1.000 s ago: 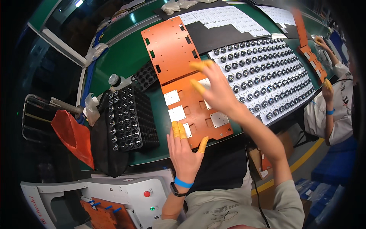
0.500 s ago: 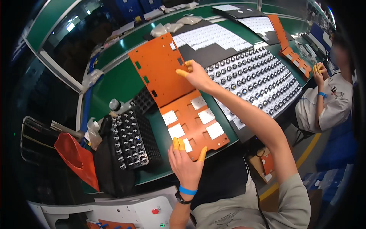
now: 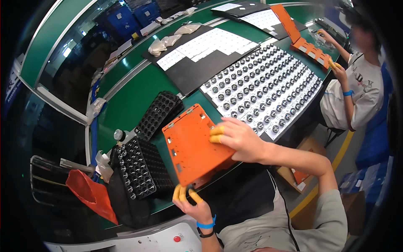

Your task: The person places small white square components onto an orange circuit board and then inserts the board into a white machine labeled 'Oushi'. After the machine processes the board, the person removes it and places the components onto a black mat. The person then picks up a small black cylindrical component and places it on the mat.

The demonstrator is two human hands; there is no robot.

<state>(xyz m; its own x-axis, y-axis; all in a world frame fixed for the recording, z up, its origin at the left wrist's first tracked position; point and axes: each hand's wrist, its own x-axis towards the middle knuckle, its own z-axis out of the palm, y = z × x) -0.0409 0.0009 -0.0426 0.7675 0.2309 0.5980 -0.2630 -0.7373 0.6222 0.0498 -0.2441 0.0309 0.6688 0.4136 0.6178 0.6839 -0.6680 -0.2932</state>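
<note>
An orange hinged fixture [image 3: 191,145] lies at the near edge of the green bench, its lid folded down over the base, so the white plates in it are hidden. My right hand [image 3: 241,138], with yellow finger cots, grips the lid's right side. At the near left corner, my left hand [image 3: 191,203] has its cot-covered fingers curled against the fixture's edge. Left of the fixture stands a black tray [image 3: 136,168] with rows of round black-and-silver parts. Behind it is a second black tray [image 3: 159,113] with round pockets.
White panels set with rows of round black parts [image 3: 264,84] fill the right of the bench. Farther back, white sheets [image 3: 210,46] rest on a black board [image 3: 189,80]. A co-worker [image 3: 357,88] sits at right by another open orange fixture [image 3: 310,52]. An orange-red bag [image 3: 90,191] hangs at left.
The upright lid has swung down toward me over the base, carried by my right hand. My left hand has shifted slightly left and down, to the fixture's near left corner.
</note>
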